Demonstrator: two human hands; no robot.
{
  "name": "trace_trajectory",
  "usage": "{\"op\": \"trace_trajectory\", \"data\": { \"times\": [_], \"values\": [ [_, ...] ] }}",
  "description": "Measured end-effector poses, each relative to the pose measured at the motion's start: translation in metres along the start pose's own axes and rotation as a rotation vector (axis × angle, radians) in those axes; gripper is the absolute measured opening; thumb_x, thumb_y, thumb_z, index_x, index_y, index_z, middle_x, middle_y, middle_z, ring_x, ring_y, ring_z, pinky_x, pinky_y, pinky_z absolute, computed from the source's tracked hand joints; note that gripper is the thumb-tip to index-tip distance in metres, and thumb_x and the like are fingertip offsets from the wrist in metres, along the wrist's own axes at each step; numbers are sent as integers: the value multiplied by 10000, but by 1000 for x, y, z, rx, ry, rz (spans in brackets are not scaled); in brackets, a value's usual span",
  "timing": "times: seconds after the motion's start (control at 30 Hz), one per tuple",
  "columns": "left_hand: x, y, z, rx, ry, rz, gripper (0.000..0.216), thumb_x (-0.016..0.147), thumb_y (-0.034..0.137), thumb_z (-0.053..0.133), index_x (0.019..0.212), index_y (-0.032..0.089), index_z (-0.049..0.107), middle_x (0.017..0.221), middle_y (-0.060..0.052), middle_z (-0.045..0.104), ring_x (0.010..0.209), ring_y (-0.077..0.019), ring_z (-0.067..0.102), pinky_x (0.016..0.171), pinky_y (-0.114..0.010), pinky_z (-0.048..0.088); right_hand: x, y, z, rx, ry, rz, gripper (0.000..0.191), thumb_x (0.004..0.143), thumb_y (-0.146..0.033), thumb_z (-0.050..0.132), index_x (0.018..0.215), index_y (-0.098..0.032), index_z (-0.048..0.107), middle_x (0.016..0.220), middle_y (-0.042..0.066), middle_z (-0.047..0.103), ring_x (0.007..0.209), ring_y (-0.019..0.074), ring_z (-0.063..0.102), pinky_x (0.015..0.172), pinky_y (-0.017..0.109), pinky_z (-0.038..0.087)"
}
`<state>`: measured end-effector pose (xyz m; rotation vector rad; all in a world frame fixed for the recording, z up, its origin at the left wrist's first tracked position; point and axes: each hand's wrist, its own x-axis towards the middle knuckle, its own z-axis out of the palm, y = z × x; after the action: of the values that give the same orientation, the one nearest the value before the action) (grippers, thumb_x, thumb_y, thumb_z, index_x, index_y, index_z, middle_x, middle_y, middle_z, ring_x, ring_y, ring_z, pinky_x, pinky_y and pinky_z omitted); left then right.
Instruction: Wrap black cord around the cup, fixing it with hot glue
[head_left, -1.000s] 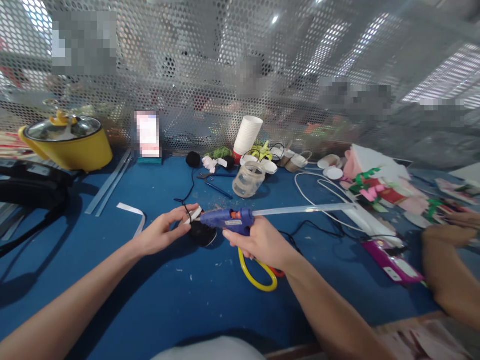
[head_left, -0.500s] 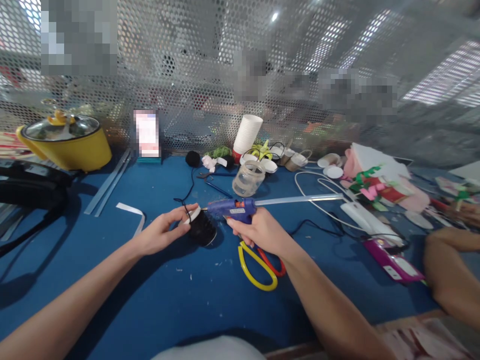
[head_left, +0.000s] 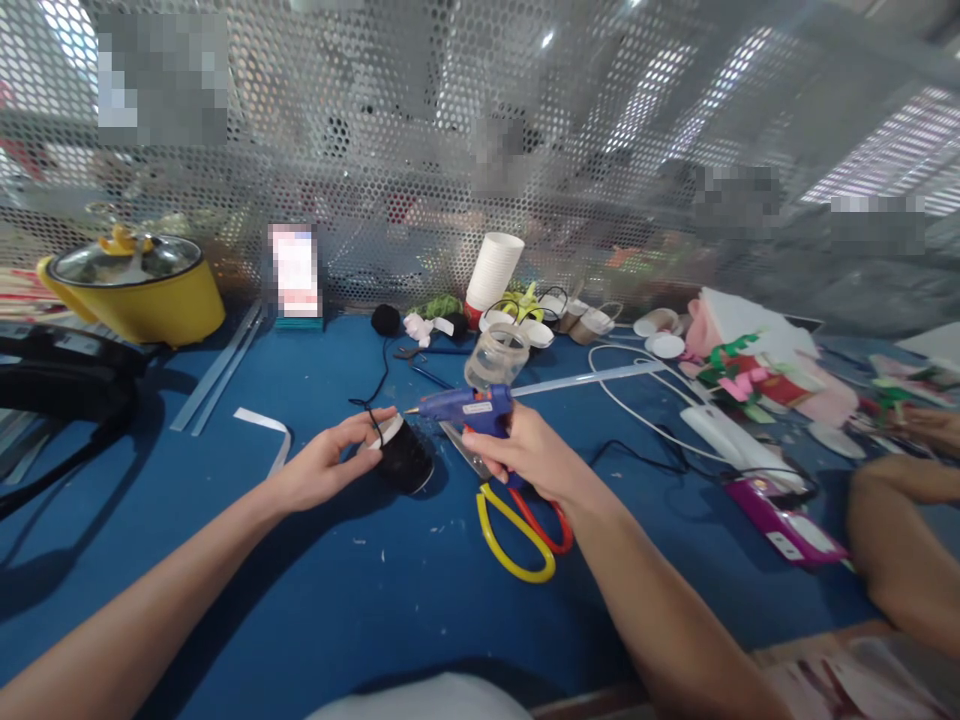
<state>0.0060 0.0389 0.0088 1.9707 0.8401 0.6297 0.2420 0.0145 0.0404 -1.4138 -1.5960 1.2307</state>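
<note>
My left hand (head_left: 330,462) grips a small paper cup (head_left: 405,458) by its white end; black yarn covers its side, and it lies tilted on the blue table. A strand of black yarn (head_left: 382,375) runs from the cup to a black yarn ball (head_left: 385,320). In my right hand (head_left: 529,445) is a blue hot glue gun (head_left: 469,408), its nozzle close to the cup's rim. A long clear glue stick (head_left: 592,380) sticks out of its back. Scissors (head_left: 516,532) with yellow and red handles lie under my right hand, blades partly hidden.
Behind the glue gun stand a clear plastic jar (head_left: 496,357) and stacked white cups (head_left: 495,268). A yellow pot (head_left: 150,295) and glue sticks (head_left: 217,370) are on the left. A purple power strip (head_left: 787,525) and another person's arm (head_left: 900,540) are at right.
The glue gun in my right hand has shifted slightly right and up, and more of the scissors' blades shows. My left hand and the cup have stayed nearly still.
</note>
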Motion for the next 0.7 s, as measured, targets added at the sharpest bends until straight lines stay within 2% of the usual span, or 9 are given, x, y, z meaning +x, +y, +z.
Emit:
{"op": "trace_trajectory", "data": {
  "times": [0.1, 0.2, 0.3, 0.4, 0.57, 0.7],
  "values": [
    [0, 0, -1, 22, -6, -3, 201, 840, 287, 403, 692, 166, 466, 1199, -136, 499, 1224, -232, 341, 943, -342, 313, 5, 3, -7, 153, 118, 3, 178, 642, -264, 629, 678, -163, 486, 447, -67, 496, 391, 66, 444, 393, 187, 346],
    [-1, 0, -1, 37, 2, -10, 210, 837, 298, 403, 684, 168, 463, 1265, -137, 439, 1219, -235, 346, 945, -359, 313, 14, 2, -18, 239, 270, -8, 223, 595, -296, 662, 704, -142, 544, 532, -29, 556, 448, 71, 489, 408, 181, 365],
    [-1, 0, -1, 42, 8, -17, 216, 832, 315, 407, 681, 169, 457, 1325, -133, 368, 1216, -240, 349, 948, -367, 316, 27, 1, -32, 284, 370, -44, 214, 604, -317, 652, 680, -139, 563, 582, -8, 586, 468, 67, 505, 416, 169, 383],
    [-1, 0, -1, 44, 7, -15, 214, 830, 315, 405, 676, 172, 447, 1326, -132, 368, 1225, -241, 334, 949, -364, 319, 43, 2, -45, 297, 437, -4, 170, 651, -288, 621, 616, -137, 551, 515, -22, 563, 408, 49, 475, 382, 151, 367],
    [-1, 2, -1, 52, 4, -17, 200, 827, 306, 402, 691, 170, 458, 1333, -138, 358, 1206, -243, 363, 956, -382, 314, 65, 9, -57, 321, 411, 100, 191, 725, -228, 563, 564, -130, 539, 439, -17, 533, 341, 57, 451, 326, 158, 367],
    [-2, 4, -1, 70, -1, -12, 198, 828, 298, 396, 700, 168, 474, 1328, -142, 365, 1210, -250, 356, 955, -404, 311, 67, 11, -63, 352, 373, 168, 225, 786, -215, 503, 582, -130, 549, 462, 6, 563, 357, 66, 482, 363, 170, 431]
  ]
}}
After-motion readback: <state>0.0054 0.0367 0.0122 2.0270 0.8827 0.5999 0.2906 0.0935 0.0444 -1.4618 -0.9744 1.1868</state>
